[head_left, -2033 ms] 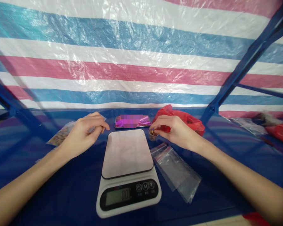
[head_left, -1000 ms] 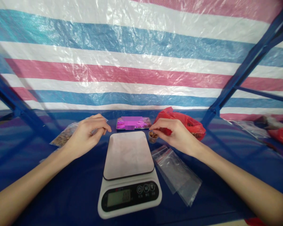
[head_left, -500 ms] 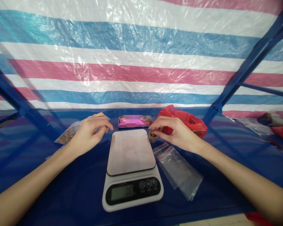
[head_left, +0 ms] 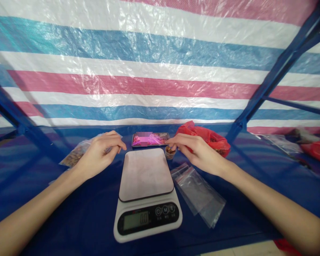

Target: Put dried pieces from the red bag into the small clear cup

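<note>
My left hand [head_left: 102, 153] hovers left of a white kitchen scale [head_left: 146, 177], its fingers curled toward the thumb and nothing showing between them. The scale's plate is bare and its display reads 0.0. My right hand [head_left: 196, 153] is at the rim of a small clear cup [head_left: 170, 153] of brown pieces, just beyond the plate's right corner. Its fingers are bent close together; what is between the tips, if anything, is hidden. Behind that hand lies an open red plastic bag [head_left: 213, 138]. Clear zip bags [head_left: 200, 192] lie flat right of the scale.
A phone [head_left: 150, 139] with a lit screen lies beyond the scale. Partly behind my left hand is a clear bag of brown pieces [head_left: 73, 156]. Blue metal bars [head_left: 272, 78] and a striped plastic sheet [head_left: 149, 85] stand behind the blue tabletop [head_left: 90, 213]. More bags [head_left: 317, 151] lie far right.
My right hand's fingers have drawn closer together and lower at the cup. The left hand keeps nearly the same pose. The whole view has shifted slightly.
</note>
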Available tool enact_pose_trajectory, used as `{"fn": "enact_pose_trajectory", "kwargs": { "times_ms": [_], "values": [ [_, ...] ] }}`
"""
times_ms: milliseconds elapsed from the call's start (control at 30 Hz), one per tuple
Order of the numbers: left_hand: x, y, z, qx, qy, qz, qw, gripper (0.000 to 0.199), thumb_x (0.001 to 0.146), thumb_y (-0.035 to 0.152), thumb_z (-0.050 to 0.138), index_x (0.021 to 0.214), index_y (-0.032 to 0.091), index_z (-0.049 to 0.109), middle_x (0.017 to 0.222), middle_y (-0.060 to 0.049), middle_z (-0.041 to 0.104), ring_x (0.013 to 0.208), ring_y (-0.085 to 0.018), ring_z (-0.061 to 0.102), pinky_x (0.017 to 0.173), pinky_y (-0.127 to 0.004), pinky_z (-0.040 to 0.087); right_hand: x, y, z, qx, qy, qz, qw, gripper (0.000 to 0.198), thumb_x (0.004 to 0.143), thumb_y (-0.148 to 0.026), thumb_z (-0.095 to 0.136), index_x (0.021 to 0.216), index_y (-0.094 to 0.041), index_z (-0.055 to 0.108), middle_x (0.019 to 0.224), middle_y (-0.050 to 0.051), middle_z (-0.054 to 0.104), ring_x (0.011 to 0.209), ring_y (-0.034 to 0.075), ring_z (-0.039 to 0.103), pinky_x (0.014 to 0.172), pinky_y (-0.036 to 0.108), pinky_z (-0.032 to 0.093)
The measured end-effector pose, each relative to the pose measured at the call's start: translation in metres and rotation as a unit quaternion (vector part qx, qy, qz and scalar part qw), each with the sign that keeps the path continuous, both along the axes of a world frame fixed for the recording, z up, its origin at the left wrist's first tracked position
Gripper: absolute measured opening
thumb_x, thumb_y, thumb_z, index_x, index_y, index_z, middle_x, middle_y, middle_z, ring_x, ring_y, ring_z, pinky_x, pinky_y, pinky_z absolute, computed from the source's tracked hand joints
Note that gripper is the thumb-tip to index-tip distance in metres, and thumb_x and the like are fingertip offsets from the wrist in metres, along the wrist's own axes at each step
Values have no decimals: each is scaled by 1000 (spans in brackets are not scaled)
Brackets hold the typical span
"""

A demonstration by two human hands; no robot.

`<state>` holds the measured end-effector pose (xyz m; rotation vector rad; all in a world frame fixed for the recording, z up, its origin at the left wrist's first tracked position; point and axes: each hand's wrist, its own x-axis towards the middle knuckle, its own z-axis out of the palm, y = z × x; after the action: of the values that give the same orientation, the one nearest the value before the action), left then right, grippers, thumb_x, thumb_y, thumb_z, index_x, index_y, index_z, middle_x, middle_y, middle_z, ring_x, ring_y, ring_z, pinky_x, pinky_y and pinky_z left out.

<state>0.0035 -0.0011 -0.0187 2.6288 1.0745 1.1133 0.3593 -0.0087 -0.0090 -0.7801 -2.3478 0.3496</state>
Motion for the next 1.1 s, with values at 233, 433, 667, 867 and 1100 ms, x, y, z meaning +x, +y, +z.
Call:
{"fn": "enact_pose_trajectory", "kwargs": {
  "times_ms": [233, 433, 667, 867, 1100],
  "values": [
    [0, 1, 0, 0, 8, -8, 1000, 33, 96, 11, 47, 82, 21, 74, 75, 0, 67, 77, -18, 60, 74, -32, 45, -1, 2, 0, -47, 99, 6, 994, 35, 107, -11, 46, 131, -20, 70, 111, 7, 79, 99, 18, 76, 91, 35, 62],
    [0, 0, 1, -3, 13, -8, 1000, 33, 96, 10, 46, 82, 21, 74, 75, 0, 68, 77, -18, 60, 75, -32, 46, -3, 0, 1, 2, 11, -5, 1000, 35, 108, -18, 57, 139, -26, 69, 133, 7, 76, 122, 22, 72, 106, 40, 56],
    [-1, 2, 0, -2, 16, -7, 1000, 33, 96, 12, 47, 81, 21, 74, 75, 1, 69, 76, -17, 61, 74, -31, 46, 1, 4, 1, 58, -75, 10, 995, 27, 101, -28, 74, 127, -20, 74, 110, 8, 78, 100, 23, 71, 92, 38, 54],
    [0, 2, 0, 1, 15, -7, 1000, 33, 95, 12, 47, 80, 21, 75, 76, 1, 70, 78, -17, 62, 74, -30, 47, 2, 4, 4, 92, -56, -6, 994, 23, 108, -18, 57, 124, -18, 75, 107, 8, 77, 98, 22, 70, 91, 36, 53],
    [-1, 3, 0, 20, 17, -9, 1000, 33, 94, 8, 47, 81, 20, 74, 78, 1, 71, 78, -16, 63, 74, -30, 49, 41, 14, 35, 37, -20, -183, 982, 27, 78, -3, 45, 66, -19, 63, 65, 0, 66, 60, 16, 60, 66, 29, 43]
  ]
}}
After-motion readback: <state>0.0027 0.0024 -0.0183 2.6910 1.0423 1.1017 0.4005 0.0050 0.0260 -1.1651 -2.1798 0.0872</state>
